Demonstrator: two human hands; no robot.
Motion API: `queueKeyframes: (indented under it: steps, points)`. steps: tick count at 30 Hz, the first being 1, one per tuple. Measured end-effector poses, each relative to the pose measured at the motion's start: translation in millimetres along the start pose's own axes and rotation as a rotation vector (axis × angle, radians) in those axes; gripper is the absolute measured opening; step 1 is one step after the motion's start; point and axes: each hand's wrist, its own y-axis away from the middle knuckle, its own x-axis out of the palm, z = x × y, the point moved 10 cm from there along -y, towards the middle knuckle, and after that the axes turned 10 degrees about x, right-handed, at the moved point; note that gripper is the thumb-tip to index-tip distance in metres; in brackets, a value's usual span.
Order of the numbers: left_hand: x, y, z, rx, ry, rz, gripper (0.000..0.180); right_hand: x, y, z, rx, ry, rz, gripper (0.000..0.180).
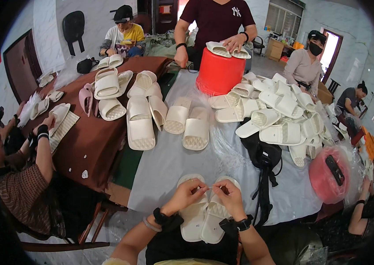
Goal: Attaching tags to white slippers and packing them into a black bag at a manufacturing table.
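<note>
A pair of cream slippers lies side by side at the near table edge, the left slipper [192, 226] against the right slipper [215, 223]. Over the left one's upper, my left hand [184, 195] is closed in a pinch, thumb against forefinger. My right hand [231, 199] pinches the same way above the other slipper, its fingertips close to the left ones. Whatever sits between the fingertips is too small to make out. Black bands circle both my wrists. Farther ahead stand more cream slippers, one [196, 134] nearest the middle and another [141, 128] to its left.
A big heap of cream slippers [280, 106] covers the right side, beside a red bucket [222, 73] with slippers on top. A black bag [262, 154] and a pink plastic-wrapped container [324, 179] lie right. Left is a brown-covered table [89, 150]; several co-workers surround the tables.
</note>
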Motion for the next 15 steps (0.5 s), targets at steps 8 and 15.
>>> queueKeyframes:
  steps: [8, 15]
  points:
    - [1.3, 0.8, -3.1, -0.002, 0.006, 0.023, 0.012, -2.0, -1.3, -0.4, -0.018, -0.023, -0.006, 0.010]
    - [-0.6, -0.7, -6.0, 0.029, -0.032, 0.015, 0.012, 1.0, -1.6, -0.8, -0.030, 0.037, 0.019, 0.010]
